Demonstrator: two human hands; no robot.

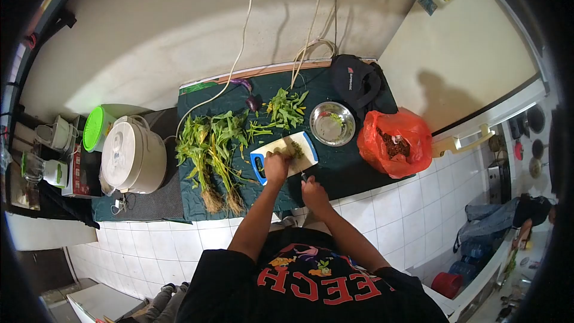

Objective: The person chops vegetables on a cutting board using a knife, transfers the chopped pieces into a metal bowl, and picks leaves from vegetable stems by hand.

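Observation:
A white cutting board with a blue edge point(307, 166) lies on the dark green tablecloth in front of me. My left hand point(276, 166) is closed over a small bunch of green stems point(292, 148) on the board. Gripped in my right hand point(314, 192) is a knife point(304, 176); its handle end shows at the board's near edge, and the blade is hard to make out. Just right of the board stands a steel bowl point(332, 124) with a few green bits inside. Loose leafy greens point(286, 109) lie behind the board.
Leafy bunches with roots point(218, 149) lie left, an eggplant point(252, 103) behind. A red plastic bag point(394, 143) and black cap point(355, 82) sit right. A rice cooker point(133, 154) and green-lidded container point(95, 128) stand far left. Another person point(508, 215) is at far right.

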